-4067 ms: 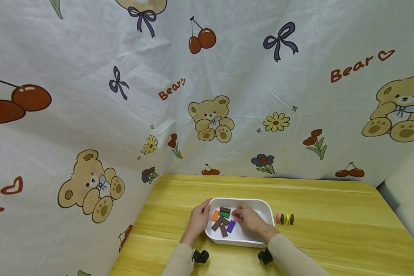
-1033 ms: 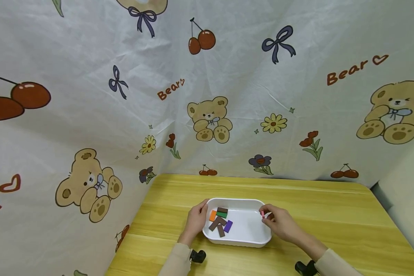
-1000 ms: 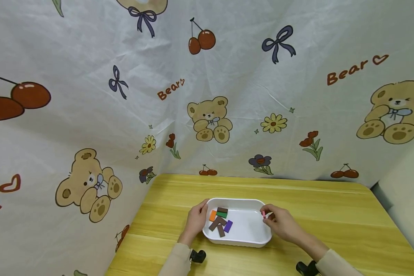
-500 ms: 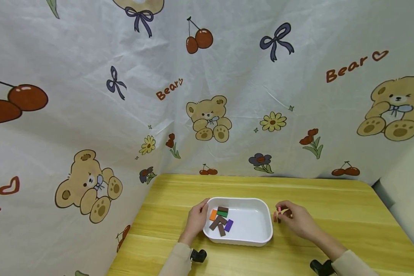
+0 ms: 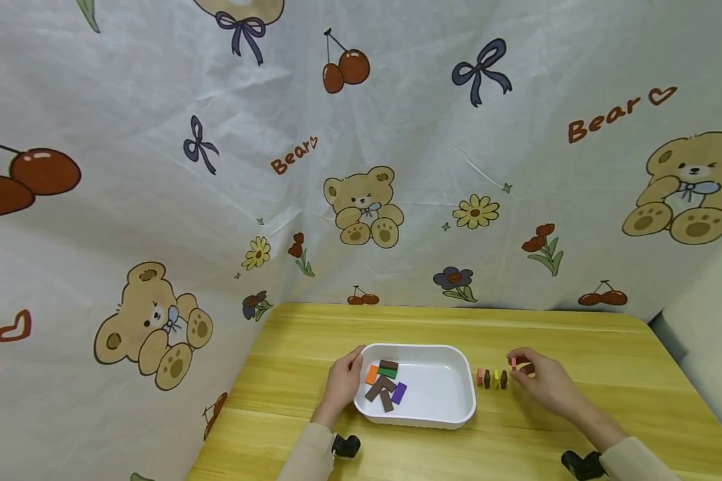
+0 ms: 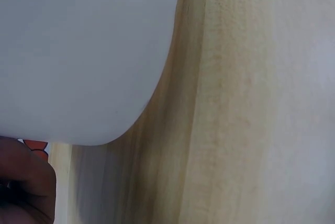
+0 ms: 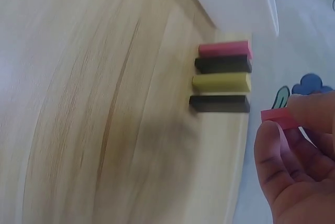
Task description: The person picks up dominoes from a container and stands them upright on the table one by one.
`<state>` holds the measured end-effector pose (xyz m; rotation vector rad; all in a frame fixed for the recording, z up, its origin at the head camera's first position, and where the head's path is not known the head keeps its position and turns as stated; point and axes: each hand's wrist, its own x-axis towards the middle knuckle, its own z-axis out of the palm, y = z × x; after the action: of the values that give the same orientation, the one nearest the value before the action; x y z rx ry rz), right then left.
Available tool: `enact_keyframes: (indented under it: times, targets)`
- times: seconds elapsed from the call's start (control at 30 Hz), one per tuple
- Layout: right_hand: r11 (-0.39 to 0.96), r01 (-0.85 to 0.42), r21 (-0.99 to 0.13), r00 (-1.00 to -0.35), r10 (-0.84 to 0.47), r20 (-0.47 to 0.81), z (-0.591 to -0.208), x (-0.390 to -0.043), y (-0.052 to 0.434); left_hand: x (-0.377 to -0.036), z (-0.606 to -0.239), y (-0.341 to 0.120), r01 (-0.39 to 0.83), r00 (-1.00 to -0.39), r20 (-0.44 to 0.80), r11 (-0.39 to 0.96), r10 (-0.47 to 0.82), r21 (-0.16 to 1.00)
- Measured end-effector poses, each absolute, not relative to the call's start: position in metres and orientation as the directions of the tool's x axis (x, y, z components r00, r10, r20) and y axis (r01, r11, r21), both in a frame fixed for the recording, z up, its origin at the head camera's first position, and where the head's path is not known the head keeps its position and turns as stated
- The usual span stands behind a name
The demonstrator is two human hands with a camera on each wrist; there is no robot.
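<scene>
A white tray (image 5: 457,374) sits on the yellow wooden table (image 5: 608,347) and holds several small flat blocks (image 5: 387,385) at its left end. My left hand (image 5: 344,381) grips the tray's left rim. My right hand (image 5: 538,377) pinches a small pink block (image 5: 514,363) just right of a row of upright blocks (image 5: 491,379). In the right wrist view the row of upright blocks (image 7: 222,82) runs pink, dark brown, yellow, dark brown, with the pinched pink block (image 7: 280,116) held beside its last piece.
A printed cloth with bears, cherries and bows (image 5: 361,200) hangs behind and to the left of the table. The table edge lies near at the right (image 5: 712,427). The left wrist view shows only the tray's white wall (image 6: 84,56) and table wood.
My right hand lifted a pink block out of the tray and carried it right, past the tray's rim, to the far end of the standing row. The left hand stayed on the rim.
</scene>
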<state>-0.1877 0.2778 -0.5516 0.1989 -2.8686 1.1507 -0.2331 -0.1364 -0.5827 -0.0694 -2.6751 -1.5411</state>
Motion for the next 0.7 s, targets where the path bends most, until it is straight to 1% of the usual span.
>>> enact_keyframes:
  times: [0.2,0.37,0.7]
  targets:
    - [0.712,-0.092,-0.696,-0.995,-0.100,0.029,-0.556,-0.189,0.283,-0.244,-0.602,-0.143,0.039,-0.999,0.040,0.501,0.009,0.865]
    - [0.689,-0.044,-0.723,-0.994,-0.100,-0.034,-0.565,-0.192,0.286,-0.246,-0.606,-0.144,0.044,-0.999,0.041,0.483,0.018,0.874]
    - [0.672,-0.039,-0.739,-0.996,-0.089,-0.029,-0.580,-0.195,0.286,-0.246,-0.605,-0.144,0.047,-0.999,0.044,0.490,0.018,0.870]
